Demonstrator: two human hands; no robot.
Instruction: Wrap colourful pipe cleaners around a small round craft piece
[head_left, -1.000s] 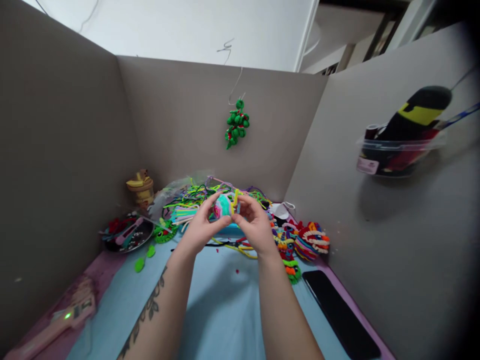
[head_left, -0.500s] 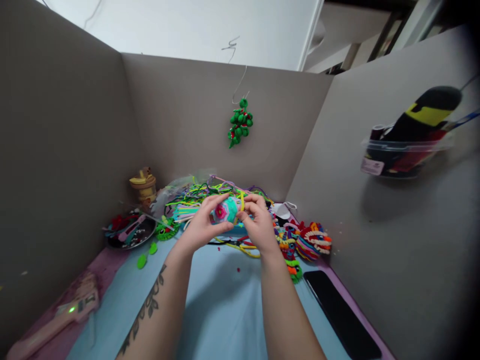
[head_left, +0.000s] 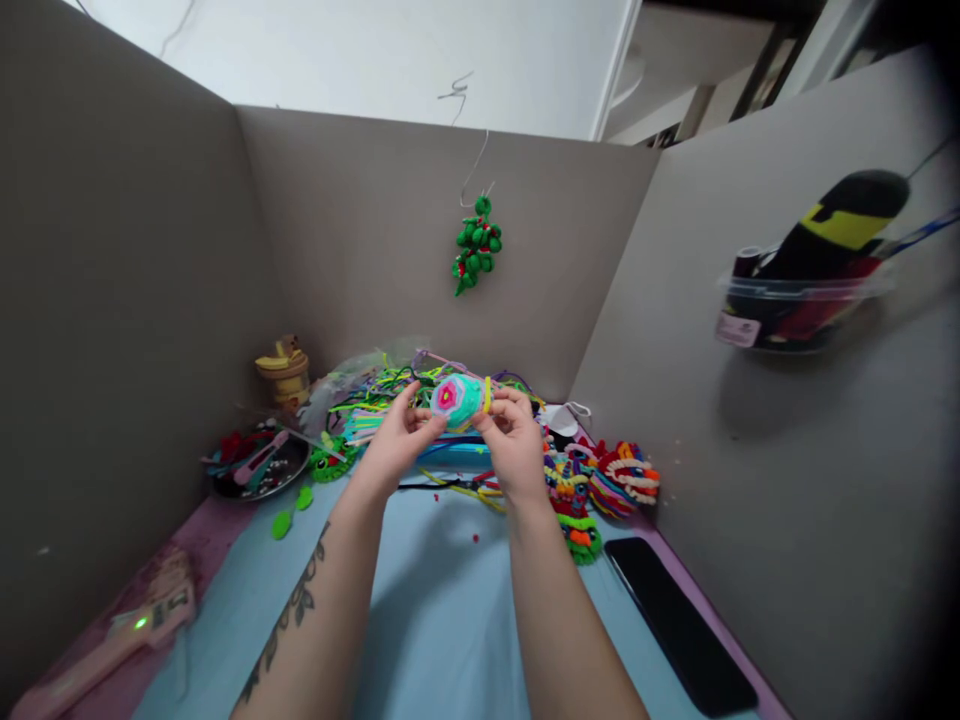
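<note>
Both hands are raised over the blue mat (head_left: 442, 620), pinching one small woven pipe-cleaner disc (head_left: 456, 399). The disc is teal with a pink and red centre and a yellow strand at its right edge. My left hand (head_left: 396, 450) grips its left side with thumb and fingers. At the disc's right edge my right hand (head_left: 514, 445) holds it by the yellow strand. Behind the hands lies a heap of loose pipe cleaners (head_left: 390, 390) in green, yellow and purple.
Finished colourful pipe-cleaner pieces (head_left: 611, 480) lie to the right, and a black phone (head_left: 679, 625) beside them. A dark tray of bits (head_left: 259, 465) and a yellow spool (head_left: 283, 372) stand left. A pink glue gun (head_left: 112, 645) lies near left. Cardboard walls surround; a green ornament (head_left: 474, 247) hangs at the back.
The disc has been lifted slightly and turned so its pink centre faces me more. Both hands stay pinched on it and have moved a little upward.
</note>
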